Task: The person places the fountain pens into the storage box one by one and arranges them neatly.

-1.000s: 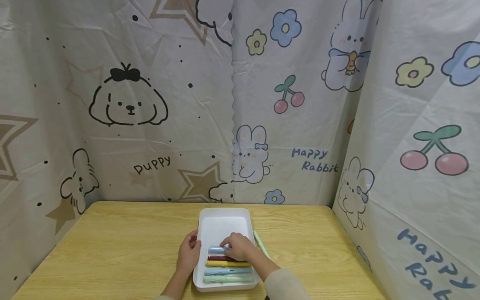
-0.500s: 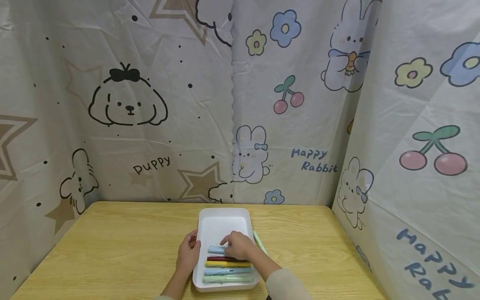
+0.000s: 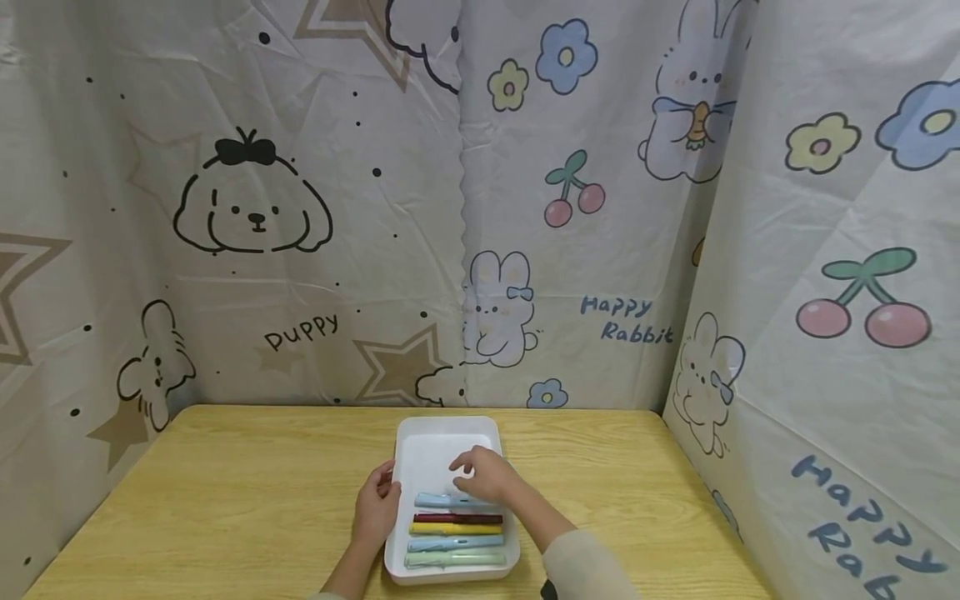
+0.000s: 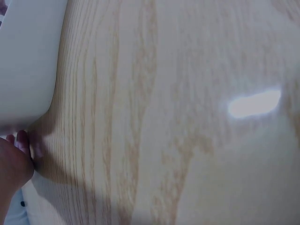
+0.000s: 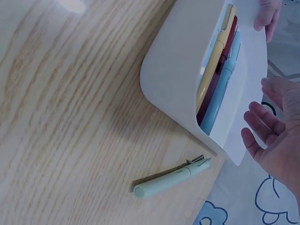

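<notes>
In the head view a white tray [image 3: 438, 442] stands on the table. Inside it pens lie crosswise: light blue [image 3: 432, 500], dark red [image 3: 457, 518], yellow [image 3: 456, 528], another light blue [image 3: 455, 543] and pale green [image 3: 455, 559]. My left hand [image 3: 377, 506] holds the tray's left side, thumb at the rim. My right hand [image 3: 487, 475] hovers over the tray just beyond the farther light blue pen, fingers loosely bent, nothing between them. From the right wrist, a pale green pen [image 5: 171, 179] shows on the table outside the tray; my right arm hides it in the head view.
The wooden table [image 3: 262, 492] extends on both sides of the tray. Printed cloth [image 3: 390, 250] hangs behind the table and along its sides, close to the back edge.
My right hand has let go of the farther light blue pen, which stays in the tray beyond the dark red one. It has lifted slightly up and right. The left hand has stayed put.
</notes>
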The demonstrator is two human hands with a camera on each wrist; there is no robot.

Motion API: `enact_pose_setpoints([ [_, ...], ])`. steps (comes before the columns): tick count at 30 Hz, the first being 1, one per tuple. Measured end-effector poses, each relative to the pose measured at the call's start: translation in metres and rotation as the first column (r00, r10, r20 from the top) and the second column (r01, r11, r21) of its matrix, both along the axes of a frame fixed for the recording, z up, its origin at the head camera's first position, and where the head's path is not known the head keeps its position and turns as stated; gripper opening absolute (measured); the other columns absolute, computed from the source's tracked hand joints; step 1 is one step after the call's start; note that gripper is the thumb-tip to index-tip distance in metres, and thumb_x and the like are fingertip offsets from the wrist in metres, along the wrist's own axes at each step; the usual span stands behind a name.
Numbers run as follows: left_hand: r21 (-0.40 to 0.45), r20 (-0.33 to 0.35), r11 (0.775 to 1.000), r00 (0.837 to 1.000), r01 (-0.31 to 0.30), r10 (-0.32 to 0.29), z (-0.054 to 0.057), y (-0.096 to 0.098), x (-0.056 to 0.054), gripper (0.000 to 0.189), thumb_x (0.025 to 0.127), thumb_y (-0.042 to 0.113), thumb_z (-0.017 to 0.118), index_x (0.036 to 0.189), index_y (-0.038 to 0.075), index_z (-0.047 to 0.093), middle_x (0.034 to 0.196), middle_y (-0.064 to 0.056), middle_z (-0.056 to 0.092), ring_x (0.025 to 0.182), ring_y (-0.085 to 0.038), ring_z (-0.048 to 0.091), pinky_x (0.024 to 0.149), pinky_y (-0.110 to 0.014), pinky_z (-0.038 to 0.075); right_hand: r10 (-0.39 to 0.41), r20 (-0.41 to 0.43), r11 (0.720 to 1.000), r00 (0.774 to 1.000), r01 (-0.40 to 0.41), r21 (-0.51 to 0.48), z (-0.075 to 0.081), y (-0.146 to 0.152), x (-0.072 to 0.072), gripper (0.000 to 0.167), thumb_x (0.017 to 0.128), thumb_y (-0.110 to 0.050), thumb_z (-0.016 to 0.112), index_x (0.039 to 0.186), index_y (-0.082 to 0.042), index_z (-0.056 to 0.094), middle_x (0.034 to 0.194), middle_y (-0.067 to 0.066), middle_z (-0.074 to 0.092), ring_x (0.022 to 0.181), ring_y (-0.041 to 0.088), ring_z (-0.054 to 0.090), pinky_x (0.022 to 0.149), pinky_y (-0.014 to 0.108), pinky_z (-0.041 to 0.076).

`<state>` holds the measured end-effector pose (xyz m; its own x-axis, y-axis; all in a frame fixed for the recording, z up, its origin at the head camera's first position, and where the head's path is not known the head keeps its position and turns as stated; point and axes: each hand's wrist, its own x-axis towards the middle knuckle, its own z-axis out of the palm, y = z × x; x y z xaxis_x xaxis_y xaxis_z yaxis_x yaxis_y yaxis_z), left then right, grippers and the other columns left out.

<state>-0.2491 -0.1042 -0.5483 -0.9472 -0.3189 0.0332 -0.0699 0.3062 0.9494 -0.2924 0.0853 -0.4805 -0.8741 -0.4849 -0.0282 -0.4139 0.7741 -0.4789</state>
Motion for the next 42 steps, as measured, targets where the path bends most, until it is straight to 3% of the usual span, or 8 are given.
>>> enact_pose_setpoints([
  [8,0.008,0.013,1.000,1.000,-0.006,0.006,-0.001,0.000,0.000,0.040,0.094,0.007,0.047,0.134,0.004,0.047,0.123,-0.022,0.054,0.108,-0.034,0.056,0.089,-0.044,0.051,-0.008,-0.055,1.000,0.998,0.006,-0.029,0.007,0.006,-0.003,0.024,0.085,-0.021,0.064,0.104,-0.008,0.070,0.089,0.005,0.062,0.078,0.013,0.054,0.065,0.026,0.045],
  [18,0.014,-0.003,1.000,1.000,0.005,-0.005,-0.002,0.000,-0.002,0.041,0.093,0.006,0.048,0.134,0.003,0.047,0.122,-0.022,0.054,0.107,-0.033,0.056,0.088,-0.043,0.052,-0.062,-0.051,0.994,0.997,0.057,-0.092,0.017,0.016,-0.007,0.026,0.086,-0.021,0.063,0.107,-0.005,0.068,0.092,0.008,0.061,0.077,0.016,0.054,0.064,0.030,0.046],
  [42,0.009,0.014,1.000,1.000,-0.003,0.003,-0.001,0.000,-0.001,0.041,0.093,0.007,0.047,0.134,0.003,0.047,0.123,-0.022,0.054,0.108,-0.033,0.056,0.090,-0.045,0.051,-0.182,-0.077,0.976,0.980,0.170,-0.134,0.011,0.050,-0.007,0.028,0.086,-0.017,0.061,0.108,-0.001,0.066,0.093,0.014,0.060,0.080,0.021,0.053,0.065,0.033,0.045],
])
